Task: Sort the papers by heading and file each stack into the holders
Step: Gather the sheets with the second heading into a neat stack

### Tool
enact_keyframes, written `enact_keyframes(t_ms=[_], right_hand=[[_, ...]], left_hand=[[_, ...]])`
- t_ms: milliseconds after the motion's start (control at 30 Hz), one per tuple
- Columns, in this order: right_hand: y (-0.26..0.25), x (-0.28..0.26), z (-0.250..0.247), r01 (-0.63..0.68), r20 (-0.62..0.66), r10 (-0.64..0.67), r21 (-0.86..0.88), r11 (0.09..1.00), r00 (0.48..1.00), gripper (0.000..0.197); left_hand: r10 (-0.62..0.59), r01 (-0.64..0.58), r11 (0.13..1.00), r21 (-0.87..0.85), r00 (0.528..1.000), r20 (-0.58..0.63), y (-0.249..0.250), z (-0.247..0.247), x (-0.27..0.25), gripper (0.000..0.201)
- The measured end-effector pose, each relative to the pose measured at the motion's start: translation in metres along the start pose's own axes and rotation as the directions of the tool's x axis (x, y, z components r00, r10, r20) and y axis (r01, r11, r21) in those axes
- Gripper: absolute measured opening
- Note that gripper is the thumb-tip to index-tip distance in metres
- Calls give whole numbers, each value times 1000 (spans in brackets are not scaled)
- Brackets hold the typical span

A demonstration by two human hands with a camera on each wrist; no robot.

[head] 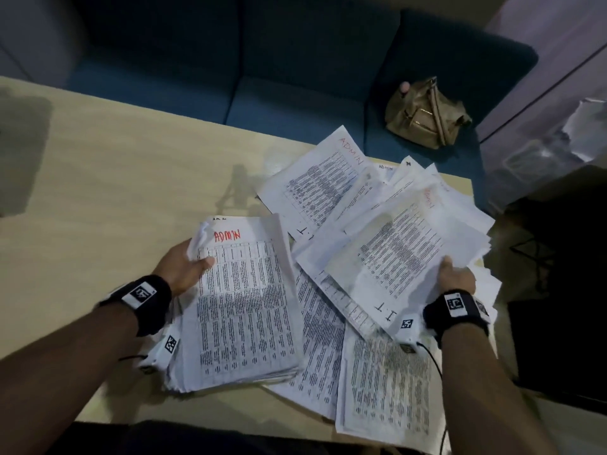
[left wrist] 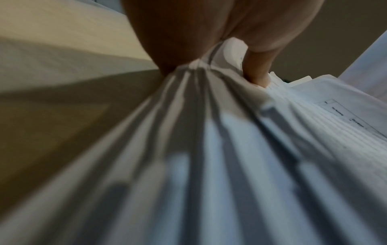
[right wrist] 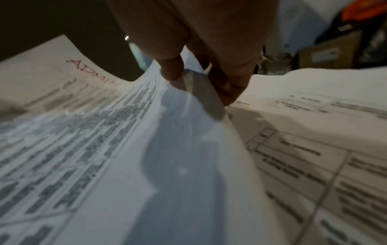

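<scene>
Gripping a thick stack (head: 244,300) of printed sheets at its upper left corner, the left hand (head: 185,269) has its thumb on the top page and the fingers curled beneath; the top page bears the red heading "ADMIN". The left wrist view shows the thumb (left wrist: 258,69) pressing the fanned sheet edges. This stack lies on the near middle of the pale wooden bench (head: 115,178), its lower edge close to the bench's near edge.

The right hand (head: 456,274) pinches a single sheet (head: 404,254) at its right edge, thumb on top, and the sheet curves upward off the pile; the right wrist view shows the thumb (right wrist: 170,69) above and the fingers below. A red heading near its far end is too blurred to read from the head view, and "I.T" is written at its near end.

Loose papers (head: 331,178) spread over the right part of the bench, overlapping at several angles, some overhanging the right and near edges. One far sheet shows "ADMIN" in red. The left half of the bench is bare wood.

Beyond the bench stands a blue sofa (head: 295,60) carrying a tan bag (head: 423,114).
</scene>
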State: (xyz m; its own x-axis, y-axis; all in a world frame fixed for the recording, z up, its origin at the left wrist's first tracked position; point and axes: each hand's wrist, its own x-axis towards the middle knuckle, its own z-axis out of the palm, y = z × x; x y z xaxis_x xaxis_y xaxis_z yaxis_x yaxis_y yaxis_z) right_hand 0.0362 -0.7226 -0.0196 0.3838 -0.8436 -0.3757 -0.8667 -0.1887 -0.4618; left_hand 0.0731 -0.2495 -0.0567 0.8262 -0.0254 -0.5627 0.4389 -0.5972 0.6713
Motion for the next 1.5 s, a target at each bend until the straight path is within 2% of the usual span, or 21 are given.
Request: enact_keyframes(t_ms=[167, 267, 367, 467, 533, 600, 667, 733, 800, 833, 933, 1000, 1067, 1133, 1200, 1267, 1333, 1400, 1500], right_hand=[[-1, 20, 27, -13, 39, 18, -123, 992, 999, 63], [-8, 19, 29, -89, -49, 79, -259, 962, 996, 66], [-11, 13, 31, -158, -90, 140, -246, 956, 986, 64], [-10, 19, 36, -94, -24, 92, -121, 988, 995, 54], [-6, 18, 35, -16, -113, 12, -28, 999, 993, 37], [-3, 9, 31, 32, -221, 1, 147, 989, 975, 27], [-1, 0, 24, 92, -269, 10, 362, 927, 963, 36], [-4, -7, 12, 212, -305, -52, 520, 827, 951, 44], [-5, -12, 2, 329, -313, -176, 545, 771, 933, 28], [-5, -17, -1, 369, -297, -239, 536, 759, 924, 20], [-7, -38, 0, 427, -218, -374, 592, 684, 901, 32], [-8, -59, 8, 413, -128, -426, 594, 690, 896, 40], [-6, -80, 23, 325, 2, -437, 665, 673, 899, 40], [-2, -95, 42, 222, 150, -412, 653, 724, 899, 34], [3, -108, 60, 188, 293, -367, 496, 848, 883, 35], [6, -126, 72, 276, 409, -390, 312, 909, 825, 36], [4, -143, 82, 408, 493, -449, 195, 892, 745, 33], [0, -154, 96, 476, 565, -446, 106, 873, 694, 35], [-12, -170, 113, 650, 641, -485, -28, 759, 595, 46]], left_hand=[[7, -7, 1000, -1, 1000, 12, 2, -1, -1, 70], [6, -5, 998, -64, 1000, 19, 2, -1, 0, 72], [8, -6, 995, -98, 1000, 16, 2, -2, 0, 74], [-2, 3, 996, -94, 1000, 8, 4, -2, -1, 72], [-16, 15, 995, -94, 1000, -1, 5, -1, -2, 70], [-31, 29, 993, -114, 999, -12, 5, -1, -3, 67], [-53, 51, 987, -151, 999, -12, 3, 0, -3, 65], [-62, 58, 985, -163, 998, -18, 2, 1, -2, 62], [-71, 67, 983, -171, 997, -17, -1, 2, -1, 60], [-70, 66, 983, -172, 997, -17, -2, 1, 0, 60], [-49, 49, 989, -142, 999, 3, -3, -1, -1, 61], [-36, 40, 993, -115, 999, 35, 0, -3, -5, 64], [-29, 34, 995, -99, 998, 48, 3, -5, -10, 64], [-30, 36, 994, -107, 998, 53, 3, -7, -15, 64], [-35, 41, 991, -127, 998, 49, 1, -7, -19, 63], [-22, 31, 986, -163, 998, 54, 1, -7, -22, 56], [-10, 23, 978, -206, 998, 64, 7, -7, -24, 56], [-1, 28, 959, -282, 995, 97, 10, -9, -23, 68], [14, 21, 943, -331, 994, 105, 4, -10, -21, 101]])
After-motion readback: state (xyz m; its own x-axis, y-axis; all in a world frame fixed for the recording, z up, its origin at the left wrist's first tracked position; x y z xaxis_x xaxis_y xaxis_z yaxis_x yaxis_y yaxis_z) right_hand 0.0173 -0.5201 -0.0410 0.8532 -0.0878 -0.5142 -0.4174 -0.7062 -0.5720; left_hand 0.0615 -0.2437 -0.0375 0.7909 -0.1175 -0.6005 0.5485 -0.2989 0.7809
